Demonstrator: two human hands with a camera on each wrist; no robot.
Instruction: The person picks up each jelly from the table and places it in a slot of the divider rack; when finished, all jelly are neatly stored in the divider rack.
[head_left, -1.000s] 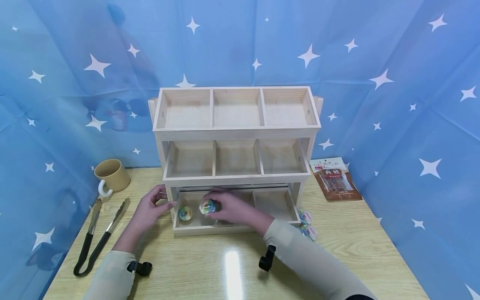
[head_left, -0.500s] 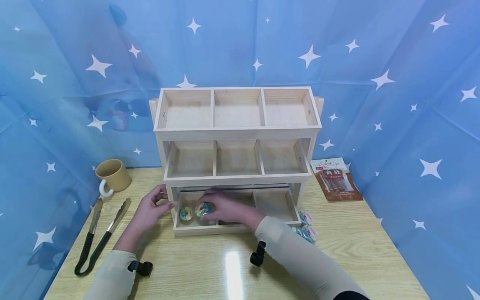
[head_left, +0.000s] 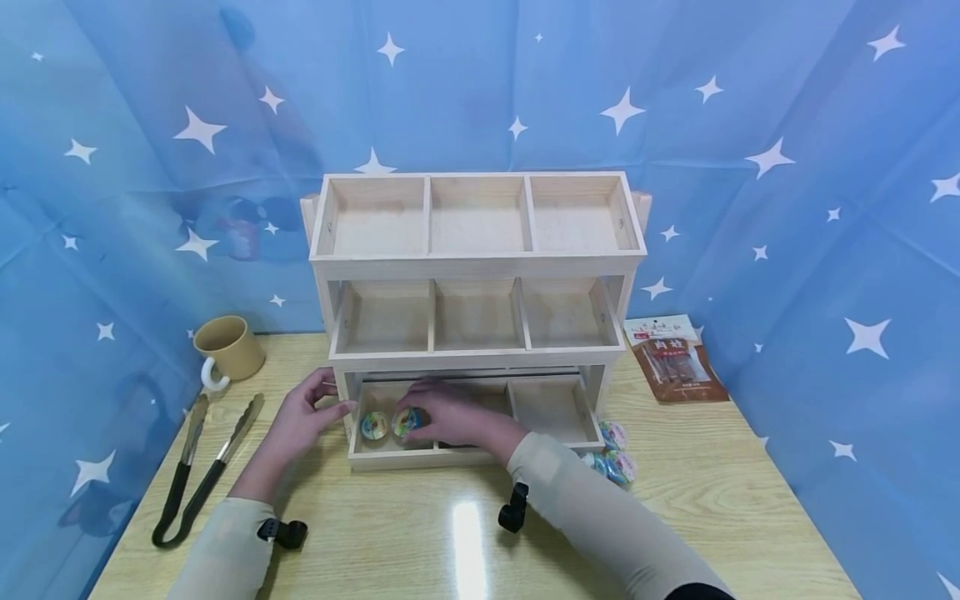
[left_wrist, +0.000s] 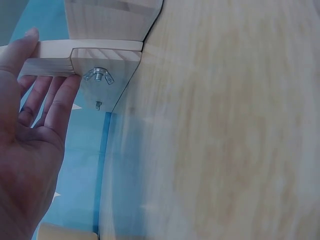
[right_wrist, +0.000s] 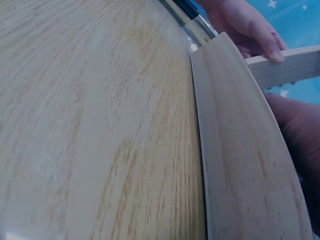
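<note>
A three-tier wooden rack (head_left: 477, 269) has three compartments per tier. My left hand (head_left: 302, 417) grips the rack's left side at the lowest tier; in the left wrist view the hand (left_wrist: 35, 135) has its thumb and fingers on either side of a wooden piece (left_wrist: 50, 66) near a wing nut (left_wrist: 98, 75). My right hand (head_left: 453, 414) reaches into the bottom tier's left compartment, pinching a small round colourful cup (head_left: 406, 422). Close to its left lies a similar cup (head_left: 374, 426). In the right wrist view, the tier's front board (right_wrist: 245, 145) hides most of the right hand (right_wrist: 302, 130).
Several round packages (head_left: 618, 465) lie right of the bottom tier. A brown snack packet (head_left: 677, 362) is at the back right. On the left are a tan mug (head_left: 229, 348) and black-handled tongs (head_left: 197, 492). A starred blue cloth (head_left: 480, 83) hangs behind.
My right hand has moved slightly left and down with its cup, which now stands beside the other cup. My left hand has kept its hold on the rack.
</note>
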